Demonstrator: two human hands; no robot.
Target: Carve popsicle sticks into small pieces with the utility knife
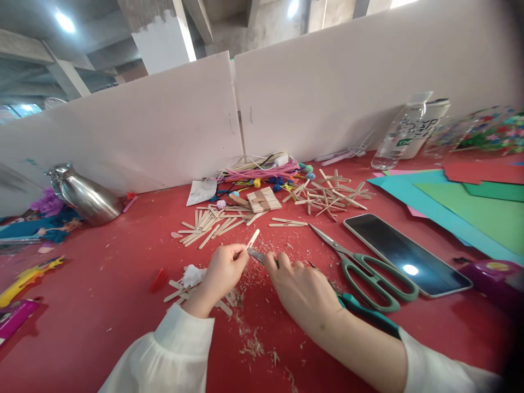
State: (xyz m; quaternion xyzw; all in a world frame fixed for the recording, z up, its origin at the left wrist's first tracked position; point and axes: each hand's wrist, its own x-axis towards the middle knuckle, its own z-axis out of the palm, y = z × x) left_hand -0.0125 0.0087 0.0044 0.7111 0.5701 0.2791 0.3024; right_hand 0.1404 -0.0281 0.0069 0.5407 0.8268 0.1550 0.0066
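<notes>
My left hand (223, 271) is closed on a short wooden craft stick (252, 238), which points up and away over the red table (102, 305). My right hand (301, 286) is closed round a knife; its metal blade (257, 255) touches the stick's lower end and its teal handle (360, 311) shows behind my wrist. Wood shavings (254, 344) lie scattered under and in front of both hands. A few cut sticks and a white crumpled scrap (193, 274) lie by my left wrist.
Green-handled scissors (360, 267) and a dark phone (405, 254) lie right of my hands. Loose sticks (208, 226), stick stars (327, 196) and pipe cleaners (262, 172) sit ahead. Coloured paper (470, 210), a bottle (399, 134), a steel jug (84, 196) and white partitions (164, 125) surround the table.
</notes>
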